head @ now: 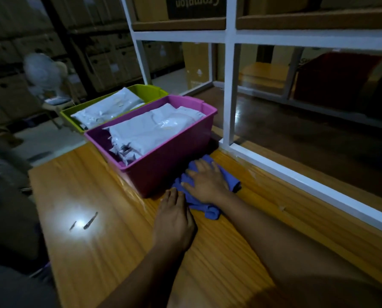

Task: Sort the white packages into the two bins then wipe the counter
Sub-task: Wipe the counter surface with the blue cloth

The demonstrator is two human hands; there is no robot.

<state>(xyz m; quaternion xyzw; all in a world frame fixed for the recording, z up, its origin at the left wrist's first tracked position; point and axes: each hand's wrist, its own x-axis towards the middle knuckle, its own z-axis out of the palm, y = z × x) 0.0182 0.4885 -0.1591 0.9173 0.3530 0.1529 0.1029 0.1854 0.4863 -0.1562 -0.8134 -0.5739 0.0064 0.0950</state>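
Observation:
A pink bin (pixel 163 165) stands on the wooden counter (pixel 110 241) and holds several white packages (pixel 150 130). Behind it a green bin (pixel 150 91) holds more white packages (pixel 108 108). A blue cloth (pixel 207 207) lies crumpled on the counter against the pink bin's near right corner. My right hand (pixel 207 181) presses flat on the cloth, fingers spread. My left hand (pixel 174 221) rests flat on the counter just left of the cloth, fingertips touching its edge near the bin.
A white-framed glass partition (pixel 229 85) runs along the counter's right side, its lower rail close to the cloth. Two small dark marks (pixel 90 221) sit in a bright light reflection on the left of the counter. Cardboard boxes fill the shelves behind.

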